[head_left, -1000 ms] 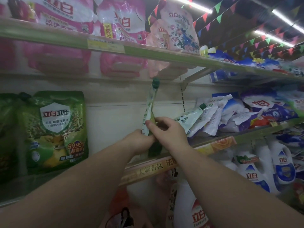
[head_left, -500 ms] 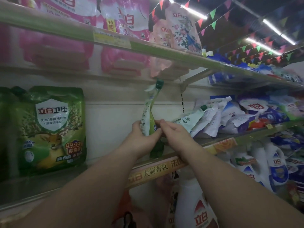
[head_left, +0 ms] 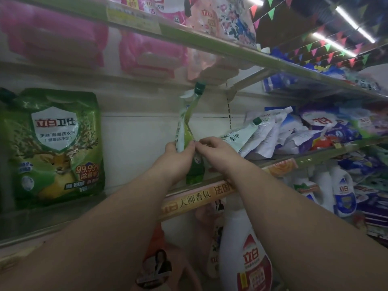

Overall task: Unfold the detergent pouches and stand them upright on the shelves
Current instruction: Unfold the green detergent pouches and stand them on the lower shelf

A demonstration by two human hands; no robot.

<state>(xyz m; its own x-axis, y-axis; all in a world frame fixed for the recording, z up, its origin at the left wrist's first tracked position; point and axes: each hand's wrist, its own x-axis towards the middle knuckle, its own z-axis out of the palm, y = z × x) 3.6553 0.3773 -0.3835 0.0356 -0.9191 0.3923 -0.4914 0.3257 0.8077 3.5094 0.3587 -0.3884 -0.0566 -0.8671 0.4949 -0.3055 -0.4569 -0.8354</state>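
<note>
Right now I am reaching both forearms up across the middle shelf [head_left: 210,198], over its orange price strip, and pinching a flat green pouch [head_left: 184,131] at its waist. My left hand [head_left: 178,154] is clamping the pale folded edge between thumb and fingers, and my right hand [head_left: 216,152] is nipping the same fold from the other side, fingertips almost touching those of the left. The pouch is standing with its dark green base resting on the shelf just behind the strip, its body twisted and still creased, and its green cap [head_left: 199,89] is pointing up toward the underside of the upper shelf [head_left: 231,49].

I am judging the unfolding as only partly done. The main risk is that the narrow, twisted body is going to buckle or tip the moment I am letting go, because the base is not yet spread flat. Pulling too hard on the fold could also be dragging the base off the shelf lip.

Just beyond my right hand, a slumped heap of white and blue pouches [head_left: 273,135] is leaning my way and could slide into this one. Further left, a large green pouch [head_left: 54,143] is standing upright already.
</note>
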